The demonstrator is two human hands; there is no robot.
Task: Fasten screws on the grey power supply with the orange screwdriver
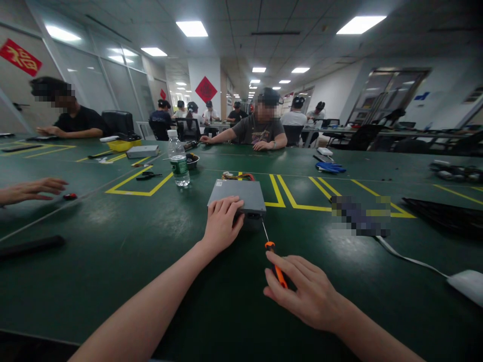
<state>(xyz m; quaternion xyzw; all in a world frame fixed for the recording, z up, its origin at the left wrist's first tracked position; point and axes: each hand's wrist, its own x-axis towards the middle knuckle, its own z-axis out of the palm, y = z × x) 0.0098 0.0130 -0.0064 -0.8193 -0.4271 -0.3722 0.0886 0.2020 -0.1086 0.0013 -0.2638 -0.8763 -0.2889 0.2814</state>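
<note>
A grey metal computer power supply [236,192] sits on the green table, its bundle of coloured cables [241,176] at the far side. My left hand [223,218] grips its near left part, fingers over the top and thumb against the front face. In my right hand [302,286] is an orange and black screwdriver [278,271], held by its handle. The thin shaft points away from me, and its tip meets the near right corner of the power supply. Whether the tip sits in a screw is too small to tell.
A water bottle [178,160] stands left of the power supply, beside a small bowl [192,161]. Another person's hand [35,191] rests at the left. Blue gloves [329,167] lie at the back right. A white cable [411,256] runs along the right, near a blurred-out dark object.
</note>
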